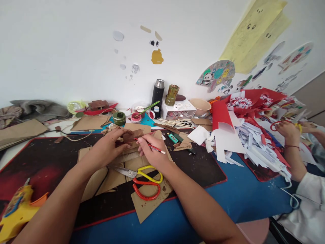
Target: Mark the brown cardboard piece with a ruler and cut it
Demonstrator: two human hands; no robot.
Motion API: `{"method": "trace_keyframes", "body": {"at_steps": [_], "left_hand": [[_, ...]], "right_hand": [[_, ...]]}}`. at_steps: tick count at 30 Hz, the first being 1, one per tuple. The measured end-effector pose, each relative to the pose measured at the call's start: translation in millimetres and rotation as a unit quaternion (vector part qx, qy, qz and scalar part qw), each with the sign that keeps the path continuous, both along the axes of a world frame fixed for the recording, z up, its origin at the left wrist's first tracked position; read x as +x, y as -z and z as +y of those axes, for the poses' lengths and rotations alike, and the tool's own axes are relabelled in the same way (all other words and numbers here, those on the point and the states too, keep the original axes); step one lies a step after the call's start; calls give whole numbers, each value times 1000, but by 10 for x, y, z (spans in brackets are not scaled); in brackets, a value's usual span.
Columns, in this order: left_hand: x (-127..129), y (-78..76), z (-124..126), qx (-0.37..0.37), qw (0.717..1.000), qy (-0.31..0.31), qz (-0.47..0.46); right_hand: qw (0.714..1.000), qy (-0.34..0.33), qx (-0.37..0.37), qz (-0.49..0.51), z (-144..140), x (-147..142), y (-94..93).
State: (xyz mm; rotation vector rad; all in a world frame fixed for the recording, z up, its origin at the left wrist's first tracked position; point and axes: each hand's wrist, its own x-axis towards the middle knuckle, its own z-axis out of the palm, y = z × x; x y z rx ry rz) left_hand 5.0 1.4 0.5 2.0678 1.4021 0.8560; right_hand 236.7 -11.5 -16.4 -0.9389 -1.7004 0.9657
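My right hand (155,152) grips a red pencil (158,149) in a writing hold, its tip pointing left at a small brown cardboard piece (132,135). My left hand (108,145) has thumb and fingers closed on the left side of that piece; part of the piece is hidden behind the fingers. Flat cardboard sheets (111,179) lie beneath both hands. Just below the hands rest scissors (133,174) with one yellow and one red handle loop, partly on a stained cardboard scrap (149,201).
A yellow glue gun (19,210) lies at the lower left. Paint jars (119,118), a black thermos (157,93) and a green utility knife (173,137) are beyond the hands. On the right, a co-worker's hand (286,132) holds scissors near a pile of paper strips (254,139).
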Motion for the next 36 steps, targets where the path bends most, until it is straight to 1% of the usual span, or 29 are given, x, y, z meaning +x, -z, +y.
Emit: {"method": "trace_keyframes", "body": {"at_steps": [5,9,15,22,27,36], "left_hand": [[8,-8,-3,7,1000,1,2],[2,5,4,-11,1000,2,-8],[-5,-1,7,-18,1000,-6,-12],[-18,-11,17,-15,1000,-6,-5],[-24,1,18,-13,1000,-10,-1],[-37,-8,24,-24,1000,-1,4]], "right_hand": [[1000,-8,-7,-10,-10,-27,10],[1000,-4,-11,-8,-1,-35,20],[999,21,-20,20,17,-6,1],[998,39,-42,11,11,22,-46],[998,51,-33,29,29,41,-52],[998,62,-31,11,50,60,-10]]}}
